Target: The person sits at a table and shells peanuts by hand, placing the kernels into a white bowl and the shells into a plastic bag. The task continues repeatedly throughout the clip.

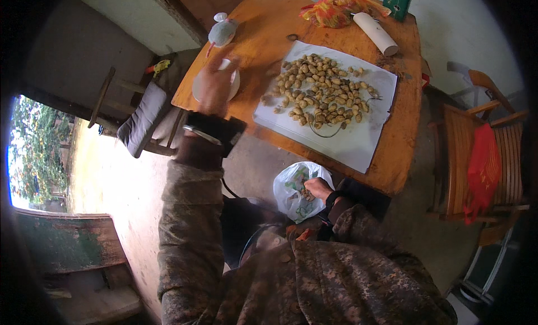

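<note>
My left hand (215, 89), blurred by motion, is over a white bowl (233, 86) at the left end of the wooden table; whether it holds anything cannot be made out. My right hand (320, 188) reaches into a white plastic bag (287, 183) below the table's front edge. Its fingers are curled down by small brownish pieces (305, 193), perhaps peanut shells, and their tips are hidden. Many unshelled peanuts (323, 89) lie heaped on a white sheet (353, 146) on the table, with thin dark stems among them.
On the wooden table (399, 156) are a tied bag of pale contents (222, 32), a paper roll (375, 32), red-yellow plastic bags (325, 13) and a green box (397, 4). A wooden chair (456, 156) with a red bag (483, 169) stands right. Left is a cushioned seat (143, 119).
</note>
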`<move>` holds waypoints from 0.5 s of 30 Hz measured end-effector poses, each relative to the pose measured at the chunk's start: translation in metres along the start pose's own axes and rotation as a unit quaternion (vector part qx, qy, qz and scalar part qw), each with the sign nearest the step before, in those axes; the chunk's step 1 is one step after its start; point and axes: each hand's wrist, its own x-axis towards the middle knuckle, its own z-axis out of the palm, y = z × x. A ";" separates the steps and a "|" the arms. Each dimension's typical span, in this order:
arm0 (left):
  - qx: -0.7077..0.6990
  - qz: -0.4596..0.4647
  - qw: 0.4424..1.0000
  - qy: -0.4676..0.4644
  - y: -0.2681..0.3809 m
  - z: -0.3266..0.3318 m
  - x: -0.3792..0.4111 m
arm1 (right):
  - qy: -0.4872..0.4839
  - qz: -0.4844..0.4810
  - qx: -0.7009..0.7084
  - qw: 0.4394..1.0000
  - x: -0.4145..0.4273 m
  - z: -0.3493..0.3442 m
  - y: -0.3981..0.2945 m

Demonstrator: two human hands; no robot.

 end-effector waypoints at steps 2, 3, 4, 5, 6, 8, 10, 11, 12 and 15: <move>0.098 0.098 0.986 -0.094 -0.012 0.025 0.002 | 0.010 0.043 0.074 0.996 -0.002 -0.002 -0.008; 0.053 0.171 0.971 -0.157 -0.029 0.040 0.009 | 0.001 0.079 0.090 0.993 -0.004 -0.006 -0.013; 0.124 0.135 0.967 -0.175 -0.029 0.054 0.012 | -0.010 0.111 0.108 0.988 -0.006 -0.009 -0.022; 0.194 0.097 0.957 -0.192 -0.029 0.067 0.014 | -0.022 0.143 0.125 0.981 -0.008 -0.012 -0.027; 0.230 0.095 0.946 -0.207 -0.023 0.083 0.015 | -0.004 0.126 0.120 0.985 -0.009 -0.016 -0.027; 0.309 0.086 0.918 -0.231 -0.005 0.105 0.013 | 0.016 0.090 0.115 0.989 -0.009 -0.014 -0.023; 0.357 0.158 0.892 -0.228 -0.031 0.113 0.024 | 0.016 0.049 0.121 0.991 -0.015 -0.013 -0.032; 0.378 0.193 0.876 -0.228 -0.047 0.113 0.031 | 0.020 0.044 0.122 0.991 -0.013 -0.009 -0.032; 0.402 0.205 0.858 -0.244 -0.042 0.118 0.028 | 0.031 0.043 0.124 0.991 -0.011 -0.009 -0.026; 0.405 0.200 0.862 -0.230 -0.045 0.126 0.032 | 0.045 0.019 0.145 0.988 -0.007 -0.005 -0.014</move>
